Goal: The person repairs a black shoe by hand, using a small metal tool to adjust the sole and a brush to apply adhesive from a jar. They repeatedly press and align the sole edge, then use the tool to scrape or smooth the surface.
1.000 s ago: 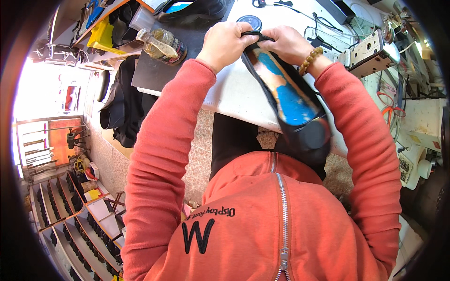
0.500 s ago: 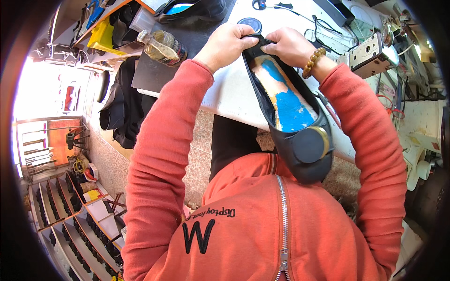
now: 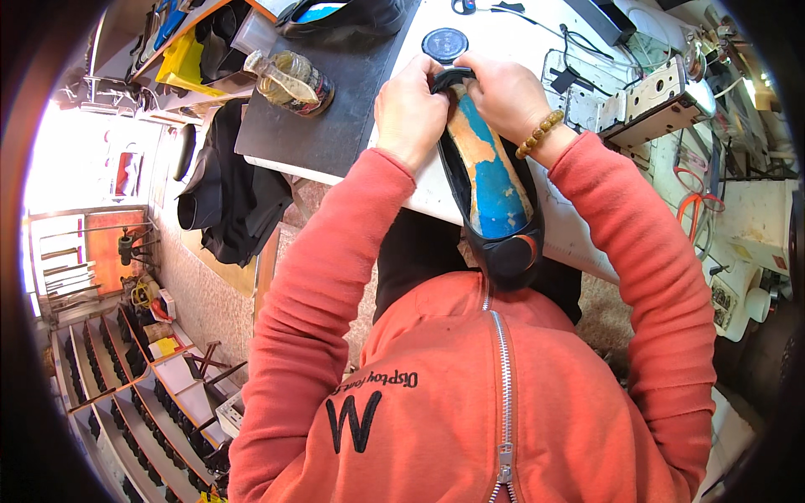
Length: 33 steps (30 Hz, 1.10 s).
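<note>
Between my hands is a black flat shoe (image 3: 513,261), its toe toward my body and its heel end away from me. Inside it shows a worn insole (image 3: 501,197), patchy blue and tan. My left hand (image 3: 411,109) grips the left side of the heel rim with curled fingers. On the other side of that rim, my right hand (image 3: 506,96) is closed, thumb and fingers pinching the edge. A beaded bracelet (image 3: 539,134) circles my right wrist. The undersides of both hands' fingers are hidden.
A glass jar with a brush (image 3: 295,84) stands on a dark mat (image 3: 352,101) at the left. Beyond my hands lies a round dark lid (image 3: 444,45). A metal machine part (image 3: 658,102) and orange-handled scissors (image 3: 692,205) are at the right. Shelves of shoes (image 3: 134,402) stand lower left.
The shoe has tipped so that its toe points farther away and looks smaller, and its toe has shifted left. My hands have come slightly lower, still holding the heel rim.
</note>
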Available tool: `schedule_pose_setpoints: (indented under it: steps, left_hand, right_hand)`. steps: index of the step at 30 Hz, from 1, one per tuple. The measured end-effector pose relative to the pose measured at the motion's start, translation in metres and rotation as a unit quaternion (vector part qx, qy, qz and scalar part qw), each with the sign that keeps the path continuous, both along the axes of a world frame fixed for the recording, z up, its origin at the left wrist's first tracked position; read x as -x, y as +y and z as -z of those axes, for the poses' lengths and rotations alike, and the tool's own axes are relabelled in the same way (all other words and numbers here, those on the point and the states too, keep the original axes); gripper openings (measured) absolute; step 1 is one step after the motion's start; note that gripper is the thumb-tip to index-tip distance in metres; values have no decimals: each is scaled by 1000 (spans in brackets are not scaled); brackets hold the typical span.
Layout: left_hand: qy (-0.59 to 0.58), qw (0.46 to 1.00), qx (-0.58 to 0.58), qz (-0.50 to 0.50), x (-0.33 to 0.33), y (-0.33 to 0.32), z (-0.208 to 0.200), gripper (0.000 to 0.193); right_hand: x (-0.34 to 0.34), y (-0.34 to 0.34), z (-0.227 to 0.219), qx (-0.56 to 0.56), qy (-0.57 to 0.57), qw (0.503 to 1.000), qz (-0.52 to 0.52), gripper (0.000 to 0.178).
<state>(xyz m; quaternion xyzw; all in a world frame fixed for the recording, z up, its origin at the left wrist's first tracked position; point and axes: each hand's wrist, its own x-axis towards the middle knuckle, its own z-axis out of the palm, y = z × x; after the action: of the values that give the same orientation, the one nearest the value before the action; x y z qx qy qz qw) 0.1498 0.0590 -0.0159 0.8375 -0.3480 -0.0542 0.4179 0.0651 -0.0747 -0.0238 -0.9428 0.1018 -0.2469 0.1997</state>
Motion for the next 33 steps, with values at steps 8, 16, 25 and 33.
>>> schedule_pose_setpoints:
  steps: [8,16,25,33]
  left_hand:
    - [-202,979,-22,-35,11,4,-8,12]
    - [-204,979,15,12,14,6,-8,9]
    - [-251,960,103,63,9,13,-5,8]
    - [-242,955,157,62,9,11,2,8]
  right_hand:
    - [4,-4,-7,114,-3,993,-20,10]
    - [11,-10,-7,148,-61,986,-34,8]
    - [8,-19,-2,166,-137,970,-117,8]
    - [9,-21,-1,149,-129,969,-146,9]
